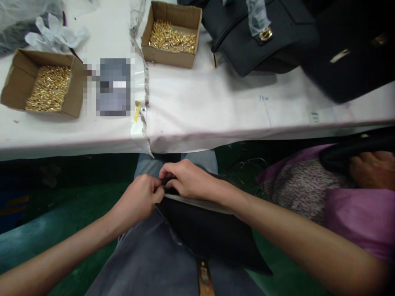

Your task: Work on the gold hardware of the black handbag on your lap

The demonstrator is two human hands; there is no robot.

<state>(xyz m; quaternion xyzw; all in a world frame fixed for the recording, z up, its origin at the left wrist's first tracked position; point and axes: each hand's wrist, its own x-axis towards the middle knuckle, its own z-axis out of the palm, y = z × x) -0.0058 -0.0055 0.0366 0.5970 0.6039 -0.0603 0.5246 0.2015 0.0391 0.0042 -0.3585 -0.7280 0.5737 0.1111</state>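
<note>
Left hand, right hand pinched on upper corner of black piece, side by side; 2 forearms angle inward.

A black bag with a smooth, dark outer face lies slantwise across the person's lap, beneath the right forearm, one pointed corner reaching toward the lower right. A beige strip shows along its upper edge, running under the right wrist. Its upper left end is pinched between the fingertips of the left hand and right hand, which hide the detail there.
</note>
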